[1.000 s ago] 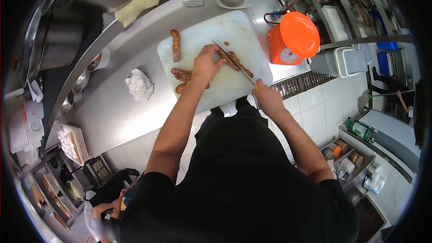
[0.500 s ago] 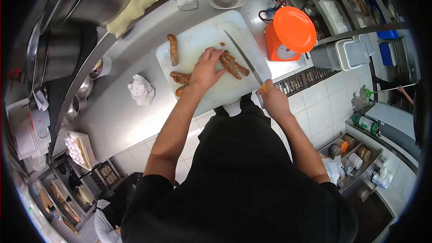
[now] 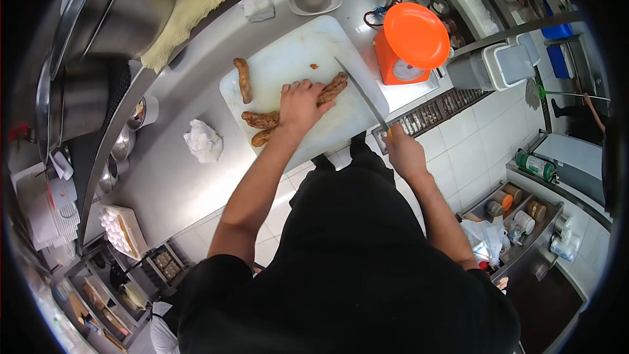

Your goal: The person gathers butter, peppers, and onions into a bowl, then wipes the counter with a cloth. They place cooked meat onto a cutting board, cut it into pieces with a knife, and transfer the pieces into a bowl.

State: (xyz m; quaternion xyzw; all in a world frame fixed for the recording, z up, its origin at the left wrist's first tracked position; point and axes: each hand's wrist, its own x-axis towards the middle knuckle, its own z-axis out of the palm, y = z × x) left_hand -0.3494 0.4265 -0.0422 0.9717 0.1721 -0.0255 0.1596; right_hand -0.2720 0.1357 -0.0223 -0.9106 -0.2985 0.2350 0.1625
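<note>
Left hand pins sausages, right hand holds knife beside them.
Your left hand (image 3: 299, 103) sits on the white cutting board (image 3: 295, 52), fingers (image 3: 308, 87) curled down over the near end of the sausage pair (image 3: 333, 87), grasping it against the board. Your right hand (image 3: 401, 151) is off the board's near-right corner, fingers clenched on the yellow handle of the knife (image 3: 362, 92); the blade angles up and away, just right of the sausage pair, and I can't tell whether it touches the board. Two more sausages (image 3: 260, 120) lie by your left wrist, and a single sausage (image 3: 243, 80) lies apart near the board's left edge. Orange scale (image 3: 410, 42) stands just right of the board on the steel surface (image 3: 177, 177). Crumpled cloth (image 3: 203, 141) lies left of it.
</note>
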